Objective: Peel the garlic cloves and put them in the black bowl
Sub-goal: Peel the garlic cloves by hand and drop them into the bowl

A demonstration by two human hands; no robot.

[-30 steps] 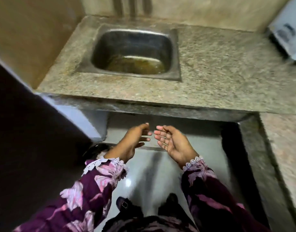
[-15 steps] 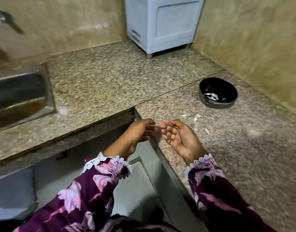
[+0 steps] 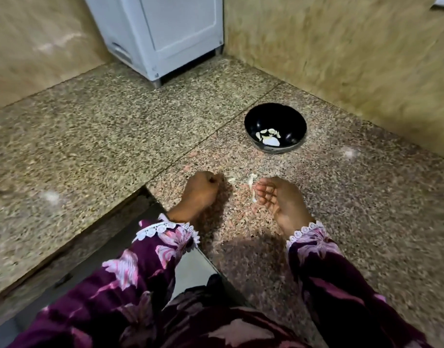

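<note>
From my seat, left to right: the bench (image 3: 95,136) is speckled granite running along the left wall and turning the corner toward me. A pale blue-white appliance (image 3: 165,33) stands at the back, in the corner.

My left hand (image 3: 201,190) hovers just above the bench edge, knuckles up, fingers curled into a closed grip. I cannot tell whether anything is inside it; nothing shows between the fingers. Its floral sleeve (image 3: 150,259) with a lace cuff crosses the gap in front of the bench.

Between the hands lie a few pale scraps of garlic skin (image 3: 232,180) on the granite.

My right hand (image 3: 278,197) sits palm partly up, fingers (image 3: 263,190) bent loosely inward, the grip relaxed rather than clenched. A strip of peel (image 3: 253,189) lies right at those fingertips, touching or nearly so; motion blur stops me saying if it is pinched.

Beyond and slightly right of the right hand, well apart from it, sits the bowl (image 3: 275,116), upright on the bench near the right wall. White garlic pieces (image 3: 268,136) lie in its bottom; whether they are cloves or skins I cannot tell.

Against half a second ago: the view has swung right, so the sink is gone from frame and the bowl is nearer the middle. Both hands have dropped toward the bench, the left has closed from a loose curl into a fist, and the right has curled in from a flatter, open palm.
</note>
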